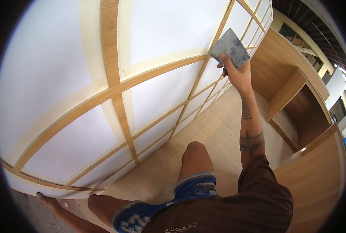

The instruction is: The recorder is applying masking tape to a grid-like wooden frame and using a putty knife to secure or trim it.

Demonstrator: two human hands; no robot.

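Observation:
My right hand (237, 73) is raised at the upper right, closed around a flat, grey, roughly square plate (230, 48) with darker smudges. The thumb presses on its face, and I cannot make out whether it is a scraper blade or a stiff sheet. Behind the plate stands a large wooden lattice frame (116, 91) with white panels (169, 27) and strips of cream tape (89, 50) along their edges. Low at the left, my left hand (45, 200) is by the bottom edge of the frame. Its fingers are mostly hidden.
Wooden board floor (208, 128) runs between the frame and a wooden cabinet (308, 105) with open compartments on the right. A curved wooden panel (316, 163) stands close to my right side. My bare knees (196, 155) are bent on the boards. Grey ground (29, 217) shows at lower left.

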